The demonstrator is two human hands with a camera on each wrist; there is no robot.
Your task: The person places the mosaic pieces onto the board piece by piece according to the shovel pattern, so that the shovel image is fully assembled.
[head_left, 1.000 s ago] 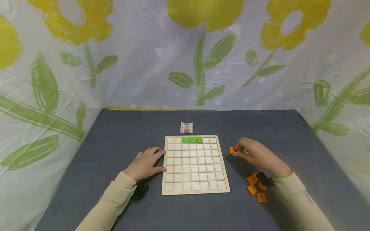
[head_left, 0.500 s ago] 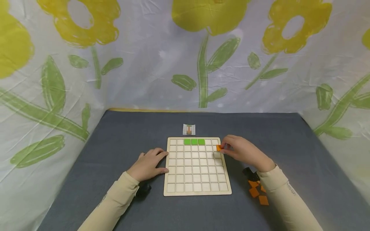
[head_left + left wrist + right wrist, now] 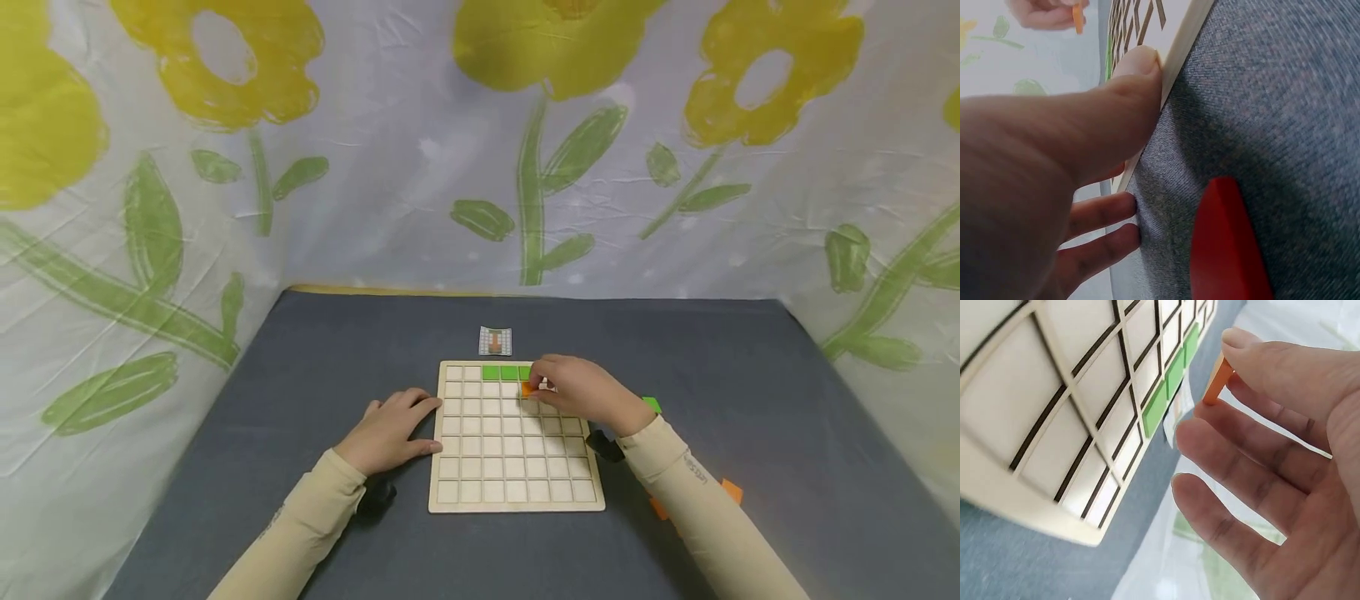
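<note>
A square wooden board (image 3: 492, 467) with a grid of shallow cells lies on the dark cloth, and three green square tiles (image 3: 509, 373) sit in its far row. Over the second row, just nearer than the green tiles, my right hand (image 3: 581, 390) pinches an orange square tile (image 3: 1217, 381) between thumb and fingertips. In the right wrist view the tile is tilted and apart from the board. My left hand (image 3: 386, 432) rests at the board's left edge; its thumb (image 3: 1138, 61) touches the rim, and the other fingers are loosely spread.
Beyond the board lies a small printed card (image 3: 496, 341) with a grid pattern. Loose orange tiles (image 3: 732, 491) lie partly hidden under the right sleeve, and a green tile (image 3: 652, 404) shows beside the right wrist. A red pointed object (image 3: 1225, 244) appears in the left wrist view.
My right hand has carried the orange tile leftward from beside the board to over its second row. The left hand keeps its place at the edge. The head view has shifted slightly.
</note>
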